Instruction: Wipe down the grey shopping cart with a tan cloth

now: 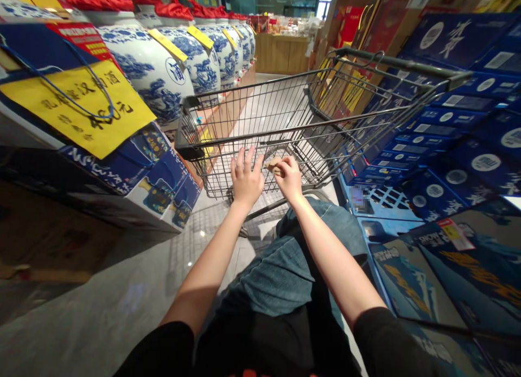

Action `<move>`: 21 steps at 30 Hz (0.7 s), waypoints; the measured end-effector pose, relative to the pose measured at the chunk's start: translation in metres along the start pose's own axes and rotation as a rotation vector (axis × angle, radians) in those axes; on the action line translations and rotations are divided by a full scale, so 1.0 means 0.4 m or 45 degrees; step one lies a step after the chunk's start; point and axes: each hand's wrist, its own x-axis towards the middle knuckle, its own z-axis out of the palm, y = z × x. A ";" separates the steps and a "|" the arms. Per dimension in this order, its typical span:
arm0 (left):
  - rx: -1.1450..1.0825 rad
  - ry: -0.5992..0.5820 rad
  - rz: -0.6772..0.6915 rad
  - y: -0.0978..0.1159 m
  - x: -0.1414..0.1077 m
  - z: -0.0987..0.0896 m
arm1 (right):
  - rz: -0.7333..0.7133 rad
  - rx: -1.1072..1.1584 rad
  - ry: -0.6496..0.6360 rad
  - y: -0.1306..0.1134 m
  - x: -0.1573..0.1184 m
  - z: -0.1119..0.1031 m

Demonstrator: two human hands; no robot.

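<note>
A black wire shopping cart point(252, 122) stands tilted across the view in front of me. My right hand point(290, 176) is closed on a crumpled tan cloth point(273, 165) beside the near wire side of the cart. To its left, my left hand point(247, 177) has its fingers spread and lies against the cart's wires, holding nothing. Whether the cloth touches the wires I cannot tell. My bent knees in blue jeans point(277, 268) are just below the hands.
Blue-and-white porcelain jars point(150, 68) with red cloth tops line a shelf at the left. Boxes with a yellow price sign point(81, 111) stand nearer. Stacked blue cartons point(443, 133) rise at the right, some by a blue plastic pallet point(386, 203). A wooden counter point(280, 54) is at the back.
</note>
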 end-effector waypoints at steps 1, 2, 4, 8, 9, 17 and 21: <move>0.020 -0.016 -0.016 0.004 -0.003 0.002 | 0.013 -0.003 -0.015 -0.003 -0.008 0.008; 0.038 -0.022 -0.041 0.009 -0.002 0.001 | 0.017 0.002 -0.010 -0.007 -0.012 0.012; 0.067 -0.031 -0.101 0.022 0.013 -0.010 | -0.002 0.031 0.047 -0.010 -0.004 0.010; 0.120 -0.131 -0.174 0.055 0.057 -0.043 | -0.049 0.039 0.214 0.001 0.030 -0.010; 0.131 -0.156 -0.180 0.061 0.065 -0.047 | -0.050 0.029 0.195 0.006 0.031 -0.012; 0.083 -0.118 -0.187 0.061 0.026 0.008 | -0.010 0.014 0.033 0.004 0.003 -0.012; 0.078 -0.152 -0.141 0.039 -0.039 0.050 | 0.028 0.058 0.167 -0.001 0.015 -0.019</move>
